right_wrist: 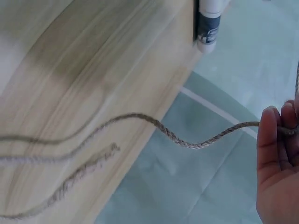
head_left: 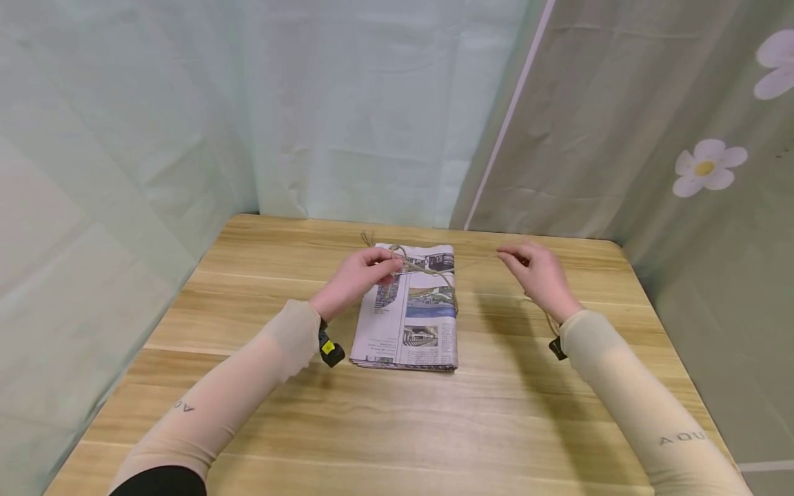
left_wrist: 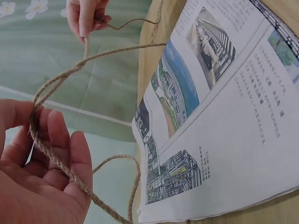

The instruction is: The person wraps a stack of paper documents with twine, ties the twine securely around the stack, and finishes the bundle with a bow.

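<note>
A folded stack of newspapers [head_left: 384,331] lies on the wooden table, with brown twine [head_left: 428,269] running across its upper part. My left hand [head_left: 366,273] is over the upper left of the stack and pinches a loop of the twine between thumb and forefinger. In the left wrist view the looped twine [left_wrist: 56,161] passes in front of the other, loosely bent fingers. Right of the stack and above the table, my right hand [head_left: 536,275] pinches another length. A stretch of twine spans both hands, and a slack length [right_wrist: 182,142] trails from the right one.
The table [head_left: 397,427] reaches back to pale curtains [head_left: 372,117], with a flowered grey-green curtain [head_left: 713,262] at the right. In the right wrist view, a frayed twine end [right_wrist: 88,168] lies over the tabletop. A white cylinder with a dark band [right_wrist: 209,25] shows near the table edge.
</note>
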`<state>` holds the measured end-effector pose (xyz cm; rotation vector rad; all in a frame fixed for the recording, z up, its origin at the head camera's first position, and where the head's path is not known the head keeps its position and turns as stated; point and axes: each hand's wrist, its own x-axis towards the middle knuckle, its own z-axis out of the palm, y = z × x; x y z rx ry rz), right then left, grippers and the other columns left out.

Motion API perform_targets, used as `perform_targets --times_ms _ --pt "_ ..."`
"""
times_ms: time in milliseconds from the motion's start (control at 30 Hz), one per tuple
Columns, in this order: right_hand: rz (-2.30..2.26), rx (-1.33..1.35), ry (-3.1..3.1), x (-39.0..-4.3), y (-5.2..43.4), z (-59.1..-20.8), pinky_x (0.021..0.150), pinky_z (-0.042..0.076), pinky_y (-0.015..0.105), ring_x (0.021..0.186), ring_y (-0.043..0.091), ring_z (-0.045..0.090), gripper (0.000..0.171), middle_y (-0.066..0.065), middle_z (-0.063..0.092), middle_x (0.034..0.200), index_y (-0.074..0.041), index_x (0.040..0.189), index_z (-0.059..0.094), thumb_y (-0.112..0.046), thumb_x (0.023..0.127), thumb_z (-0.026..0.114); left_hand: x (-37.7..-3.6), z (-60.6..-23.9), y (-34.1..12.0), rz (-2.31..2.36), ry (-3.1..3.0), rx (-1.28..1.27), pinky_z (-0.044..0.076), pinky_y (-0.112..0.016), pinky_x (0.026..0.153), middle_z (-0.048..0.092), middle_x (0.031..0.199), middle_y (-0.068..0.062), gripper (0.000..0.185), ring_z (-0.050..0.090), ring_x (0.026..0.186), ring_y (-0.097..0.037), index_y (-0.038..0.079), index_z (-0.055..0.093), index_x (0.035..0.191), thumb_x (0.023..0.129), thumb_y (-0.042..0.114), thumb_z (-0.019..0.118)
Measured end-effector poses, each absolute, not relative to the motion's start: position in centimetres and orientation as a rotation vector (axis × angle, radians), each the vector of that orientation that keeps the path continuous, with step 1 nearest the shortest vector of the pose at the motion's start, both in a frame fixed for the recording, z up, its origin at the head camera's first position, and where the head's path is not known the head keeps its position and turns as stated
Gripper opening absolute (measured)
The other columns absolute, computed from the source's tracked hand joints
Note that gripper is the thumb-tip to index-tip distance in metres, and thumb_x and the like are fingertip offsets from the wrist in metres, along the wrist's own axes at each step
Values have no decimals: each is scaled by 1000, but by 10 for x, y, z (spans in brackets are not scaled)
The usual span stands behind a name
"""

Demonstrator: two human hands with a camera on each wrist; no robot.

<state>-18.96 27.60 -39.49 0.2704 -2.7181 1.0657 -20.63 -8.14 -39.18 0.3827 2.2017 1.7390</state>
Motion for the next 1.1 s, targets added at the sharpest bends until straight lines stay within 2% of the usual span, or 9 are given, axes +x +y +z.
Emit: perform_targets --times_ms 67,167,300,367,533,667,800,1000,1100 --pt "1001 294 -2703 -189 278 -393 66 52 37 79 21 60 32 6 68 109 -12 124 73 -34 105 60 -207 -392 -81 1753 2205 370 50 -52 102 67 127 -5 27 66 106 -27 5 69 115 103 28 64" --pt "983 273 -2660 -189 279 -390 70 51 39 86 20 61 31 6 69 106 -10 120 73 -33 106 59 -207 -392 -79 1759 2207 370 51 -49 100 67 127 -5 27 66 107 -29 4 70 117 103 27 65" --pt "1051 258 -2645 -187 277 -387 55 55 37 78 22 60 29 6 67 100 -13 118 70 -35 107 54 -208 -393 -77 1776 2197 379 53 -47 98 66 127 -4 28 64 110 -35 5 71 119 102 26 66" --pt "1036 288 -2660 -186 277 -387 52 53 36 74 21 59 28 5 67 98 -14 121 70 -33 108 54 -208 -393 -77 1804 2183 371 53 -45 97 66 128 -3 28 63 111 -35 5 71 119 102 27 66" --pt "906 382 -2687 -185 277 -391 67 47 36 77 17 56 24 0 67 98 -14 120 76 -26 104 63 -211 -394 -78 1916 2140 334 52 -42 100 63 134 -10 31 62 113 -34 4 67 126 102 24 66" --pt "900 381 -2705 -184 280 -396 68 48 37 80 15 56 21 -1 67 97 -13 112 79 -28 101 69 -214 -393 -81 2036 2051 283 48 -42 106 61 135 -16 31 58 120 -32 -2 63 122 103 22 64" --pt "901 361 -2726 -183 284 -399 68 45 37 78 18 53 22 -1 65 94 -13 110 79 -31 101 68 -217 -393 -90 2200 1885 190 44 -41 111 65 125 -11 21 57 123 -30 0 61 113 105 19 61" --pt "862 369 -2749 -179 288 -402 69 45 37 79 18 53 23 0 65 94 -11 110 78 -30 102 66 -222 -389 -112 2417 1616 32 43 -43 112 65 114 -5 12 61 108 -20 6 57 112 107 16 56" --pt "840 386 -2754 -178 291 -404 70 46 38 81 19 55 23 1 66 97 -10 110 77 -28 103 65 -225 -388 -126 2478 1501 -25 49 -35 104 66 111 -4 17 61 101 -17 6 56 117 109 20 53"
